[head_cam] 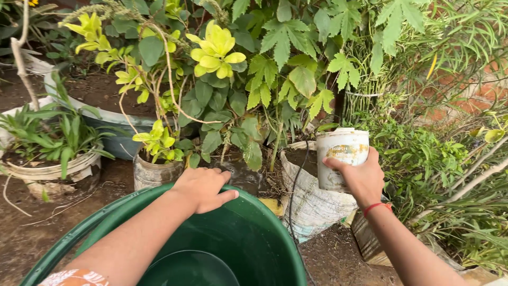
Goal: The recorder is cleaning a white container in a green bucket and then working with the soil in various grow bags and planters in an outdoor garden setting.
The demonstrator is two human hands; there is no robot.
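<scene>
My left hand (203, 188) rests on the far rim of a large green bucket (264, 233) with water low inside it. My right hand (361, 177) grips a worn white plastic tub (341, 153) and holds it upright over a soil-filled white sack (312, 204). A red band sits on my right wrist. Just beyond the bucket, a small grimy pot (153, 175) holds a yellow-green leafy plant (211, 53).
A grey basin of soil (114, 127) and a white pot with a grassy plant (53, 169) stand at the left. Dense green shrubs (423, 153) fill the right side before a brick wall (465, 95). Wet brown ground lies around the pots.
</scene>
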